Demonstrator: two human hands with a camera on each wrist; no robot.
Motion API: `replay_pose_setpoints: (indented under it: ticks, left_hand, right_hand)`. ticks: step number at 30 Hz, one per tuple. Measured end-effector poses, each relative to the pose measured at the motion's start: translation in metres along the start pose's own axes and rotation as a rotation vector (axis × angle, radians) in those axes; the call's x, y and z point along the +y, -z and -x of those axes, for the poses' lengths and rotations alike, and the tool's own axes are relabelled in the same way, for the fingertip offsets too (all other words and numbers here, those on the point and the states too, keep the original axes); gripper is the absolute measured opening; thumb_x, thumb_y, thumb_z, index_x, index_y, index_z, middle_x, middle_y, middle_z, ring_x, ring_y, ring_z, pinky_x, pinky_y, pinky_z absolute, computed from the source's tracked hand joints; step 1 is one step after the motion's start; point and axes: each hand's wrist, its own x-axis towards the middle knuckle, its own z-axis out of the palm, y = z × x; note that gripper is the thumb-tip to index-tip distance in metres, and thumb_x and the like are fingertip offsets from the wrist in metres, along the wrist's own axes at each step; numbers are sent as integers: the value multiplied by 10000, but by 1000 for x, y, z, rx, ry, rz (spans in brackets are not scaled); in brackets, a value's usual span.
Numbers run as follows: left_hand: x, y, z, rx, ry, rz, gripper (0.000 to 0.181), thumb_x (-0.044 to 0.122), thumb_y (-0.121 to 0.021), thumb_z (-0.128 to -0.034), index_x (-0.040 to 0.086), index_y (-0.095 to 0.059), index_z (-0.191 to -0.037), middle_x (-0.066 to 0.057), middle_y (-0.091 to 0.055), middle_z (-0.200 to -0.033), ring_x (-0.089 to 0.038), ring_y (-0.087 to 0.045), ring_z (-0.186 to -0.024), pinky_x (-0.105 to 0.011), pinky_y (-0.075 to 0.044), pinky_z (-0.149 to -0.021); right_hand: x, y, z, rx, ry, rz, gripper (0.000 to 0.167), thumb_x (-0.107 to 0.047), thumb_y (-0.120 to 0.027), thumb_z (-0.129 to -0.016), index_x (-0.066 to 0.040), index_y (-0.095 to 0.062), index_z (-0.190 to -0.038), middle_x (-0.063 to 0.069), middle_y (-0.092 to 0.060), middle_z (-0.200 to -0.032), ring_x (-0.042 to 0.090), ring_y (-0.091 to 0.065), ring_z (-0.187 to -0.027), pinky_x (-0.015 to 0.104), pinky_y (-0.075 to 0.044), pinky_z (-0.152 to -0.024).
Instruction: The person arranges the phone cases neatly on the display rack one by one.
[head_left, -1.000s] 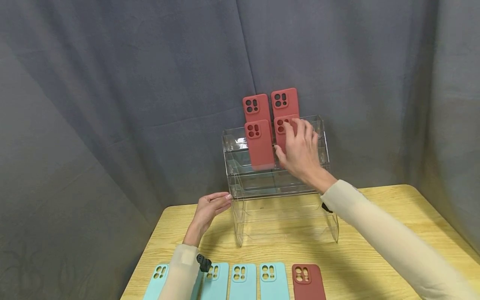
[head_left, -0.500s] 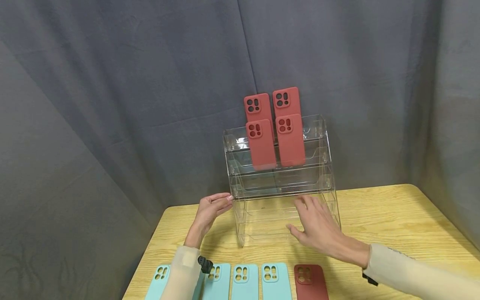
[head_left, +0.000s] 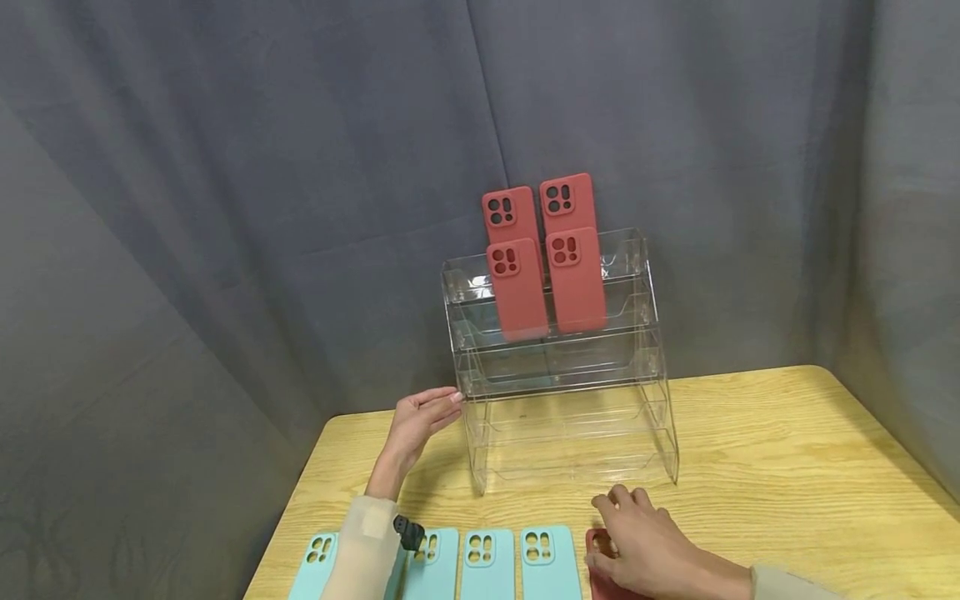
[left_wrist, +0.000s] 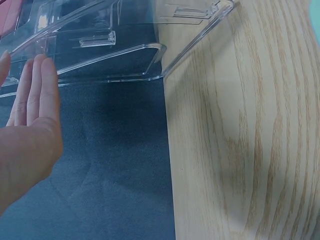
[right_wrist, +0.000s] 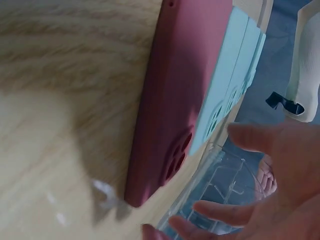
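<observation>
- The red case (right_wrist: 175,95) lay flat on the counter, directly below the right hand (head_left: 645,542), which hid most of it from the head view.
- The right hand was spread over the case, thumb and fingers well apart, holding nothing; the right wrist view showed a gap between the digits and the case.
- A second earlier, that hand had been up at the rack (head_left: 558,387), by the front right case there; it had since come down and back to this one.
- The four red cases (head_left: 577,283) stood in the rack's upper tiers, above and beyond the right hand, two behind two, with nobody touching them. As I judged it, the handling of those four was over for now, and the reach to the fifth was nearly complete, without a hold.
- The left hand (head_left: 420,417) had not shifted: farther forward and to the right hand's left, its fingers were straight and close together, the tips seeming to touch the rack's side.
- Blue cases (head_left: 551,567) lay in a row to the right hand's left, partly covered by the left sleeve (head_left: 363,542).
- The curtain (head_left: 300,167) hung beyond both hands.
</observation>
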Motion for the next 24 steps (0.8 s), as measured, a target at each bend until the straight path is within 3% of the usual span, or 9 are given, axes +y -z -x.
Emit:
replay_pose_setpoints:
  ticks: [5,12,21,24]
  left_hand:
    - [-2,-1,0,6,9,13,325,89,-755,-971,-30,-708,-1269,-157,-780,-1211,-412,-684,-1270,-359,-640,-1011]
    - [-4,-2,-2,13,1,-3,328,92,-757,-970,-36,-707,-1268,-154,-784,-1199,-391,-712,-1230,-383,-634,-1023]
    - [-1,-1,-1,13,1,15,311,89,-757,-968,-35,-716,-1251,-167,-783,-1207,-343,-736,-1203,-360,-641,-1010]
    - [-1,-1,-1,13,3,13,307,91,-758,-968,-30,-719,-1248,-163,-784,-1206,-312,-751,-1177,-377,-634,-1023]
  right_hand:
    - [-3,-11,-2,-87,-67,15,648,-398,-890,-835,-28,-657,-1314,176,-601,-1268,415,-556,-1112,694,-517,-756]
    - [-3,-17,-4,-86,-72,50,591,-371,-909,-815,-30,-685,-1243,185,-610,-1197,424,-574,-1054,737,-528,-716]
    - [-4,-16,-4,-110,-51,4,434,-310,-916,-811,-48,-681,-1066,147,-590,-1039,334,-535,-885,556,-550,-577]
    - [-7,-17,-5,-121,-64,16,486,-321,-919,-808,-23,-684,-1112,175,-609,-1085,388,-569,-959,646,-578,-641]
